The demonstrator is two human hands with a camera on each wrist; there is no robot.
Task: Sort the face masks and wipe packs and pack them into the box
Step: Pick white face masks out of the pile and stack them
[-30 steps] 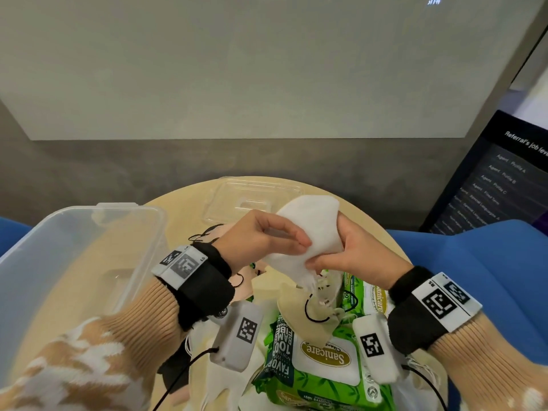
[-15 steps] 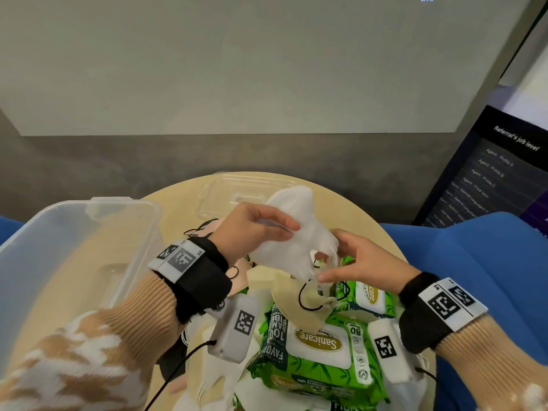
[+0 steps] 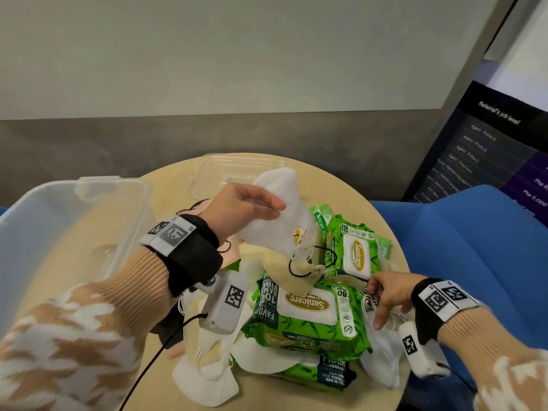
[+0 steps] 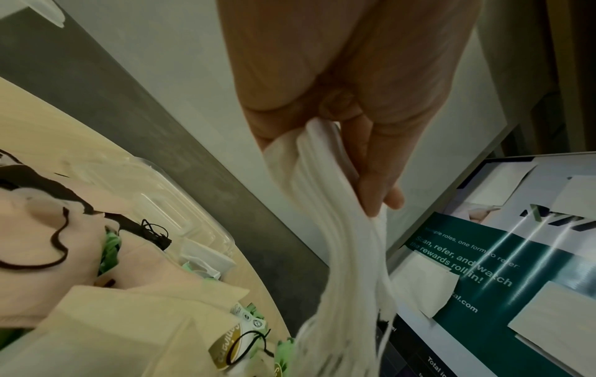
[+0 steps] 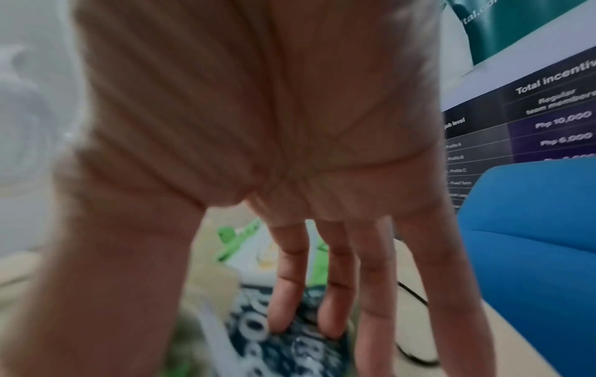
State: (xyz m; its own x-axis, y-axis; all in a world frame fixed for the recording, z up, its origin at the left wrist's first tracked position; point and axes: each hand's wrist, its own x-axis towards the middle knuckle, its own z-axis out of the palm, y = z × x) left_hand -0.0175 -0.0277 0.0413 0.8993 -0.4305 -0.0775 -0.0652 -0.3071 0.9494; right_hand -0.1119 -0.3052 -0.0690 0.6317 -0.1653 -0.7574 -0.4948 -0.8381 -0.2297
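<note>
Our left hand [image 3: 237, 212] pinches white masks [image 3: 278, 221]; right hand [image 3: 388, 295], fingers loose, reaches the worktop [image 3: 178, 185] pile at 4 o'clock, its view blurred.

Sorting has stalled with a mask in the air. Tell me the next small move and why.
Probably swing the left hand leftward and drop the white mask into the clear box. Its fingers already pinch the mask clear of the pile, the box stands open beside that hand, and the right hand is down at the wipe packs, holding nothing.
</note>
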